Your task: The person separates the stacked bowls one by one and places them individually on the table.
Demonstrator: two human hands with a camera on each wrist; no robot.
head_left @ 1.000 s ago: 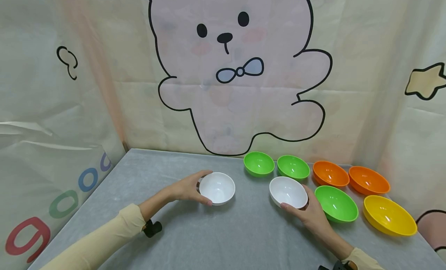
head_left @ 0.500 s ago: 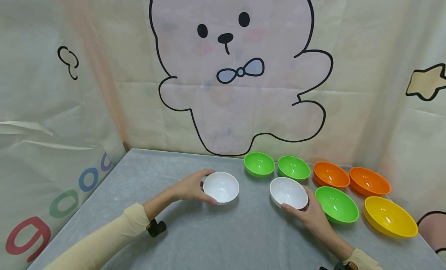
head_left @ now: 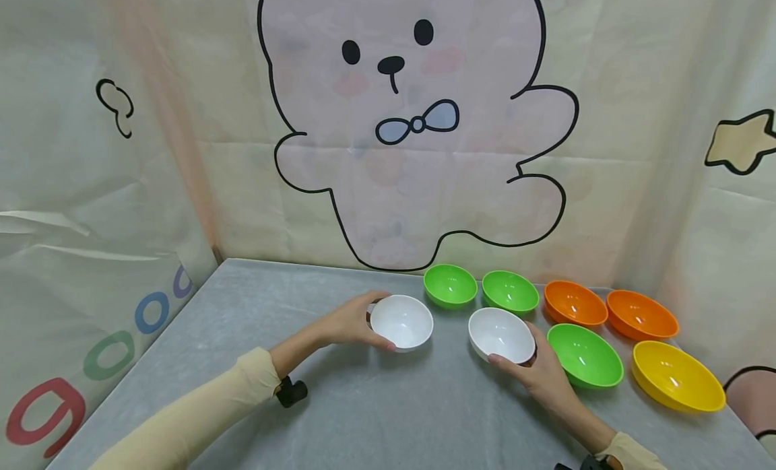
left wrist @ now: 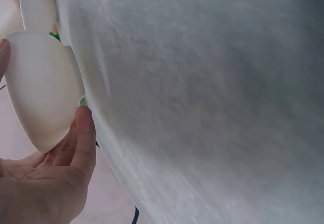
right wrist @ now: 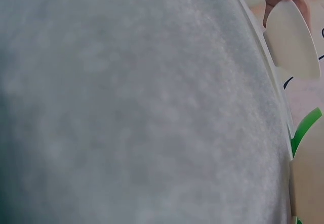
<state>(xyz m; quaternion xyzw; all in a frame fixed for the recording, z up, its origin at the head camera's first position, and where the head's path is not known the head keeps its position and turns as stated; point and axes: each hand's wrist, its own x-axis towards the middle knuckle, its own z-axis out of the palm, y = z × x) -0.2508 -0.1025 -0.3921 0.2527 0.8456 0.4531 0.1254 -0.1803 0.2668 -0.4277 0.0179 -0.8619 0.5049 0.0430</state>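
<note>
Two white bowls stand out in the middle of the head view. My left hand [head_left: 354, 322] grips the left white bowl [head_left: 402, 323] from its left side, thumb at the near side and fingers behind. In the left wrist view, this bowl [left wrist: 43, 87] is seen from the side between thumb and fingers. My right hand [head_left: 539, 369] holds the right white bowl [head_left: 500, 335] by its right side, thumb on the near rim. A short gap separates the two bowls. In the right wrist view, part of the right bowl [right wrist: 310, 178] shows at the edge, while the right hand is out of frame.
Behind the white bowls sit two green bowls, one left [head_left: 450, 286] and one right [head_left: 510, 291]. Two orange bowls [head_left: 575, 303], a larger green bowl [head_left: 585, 355] and a yellow bowl [head_left: 677, 376] stand at the right. A printed curtain [head_left: 242, 207] hangs behind the grey table [head_left: 388, 416].
My left hand has carried its white bowl to the right and slightly farther back, closing in on the other white bowl. The right hand and its bowl have stayed put.
</note>
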